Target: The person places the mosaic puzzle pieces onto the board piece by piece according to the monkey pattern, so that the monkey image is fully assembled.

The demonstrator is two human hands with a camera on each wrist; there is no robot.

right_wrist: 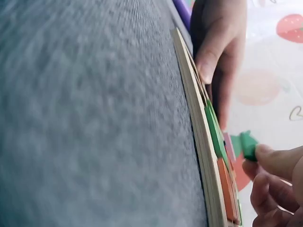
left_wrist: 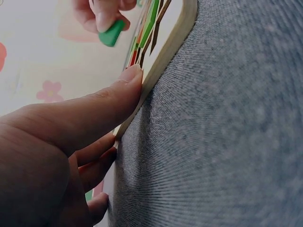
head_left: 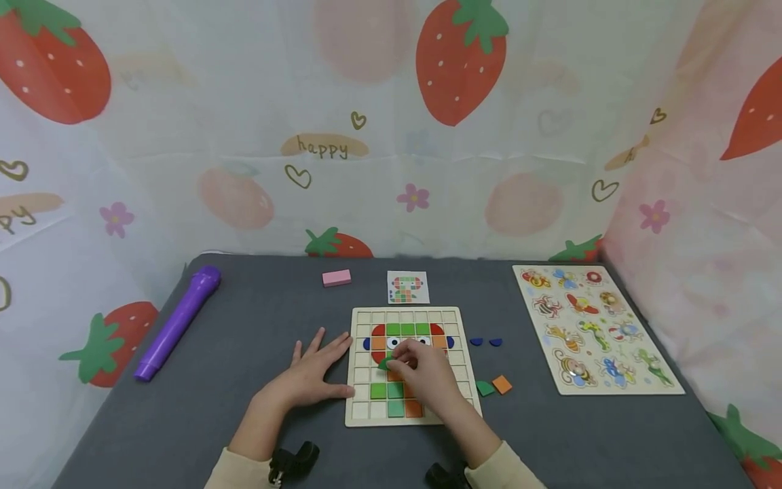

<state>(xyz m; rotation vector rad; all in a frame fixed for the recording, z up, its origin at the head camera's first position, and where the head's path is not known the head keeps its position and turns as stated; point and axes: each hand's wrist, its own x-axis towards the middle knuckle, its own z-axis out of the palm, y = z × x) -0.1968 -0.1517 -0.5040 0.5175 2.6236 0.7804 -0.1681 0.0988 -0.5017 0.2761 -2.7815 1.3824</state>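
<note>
A wooden grid board (head_left: 360,411) lies on the table, with colored tiles set in several of its cells. My left hand (head_left: 303,380) rests at the board's left side with its fingers spread; its thumb (left_wrist: 120,90) touches the edge in the left wrist view. Over the middle of the board, my right hand (head_left: 425,377) pinches a green quarter-round tile (head_left: 384,364) between thumb and fingers. That tile is held above the board surface in both wrist views. Right of the board lie another green tile (head_left: 485,388), an orange square tile (head_left: 502,384) and two blue half-round tiles (head_left: 476,341).
A pattern card (head_left: 408,299) lies behind the board, with a pink block (head_left: 337,278) to its left. A purple microphone-shaped stick (head_left: 177,324) is at the table's left. At the right is a picture board (head_left: 601,333) with bug figures. Strawberry-print cloth (head_left: 427,170) hangs behind the table.
</note>
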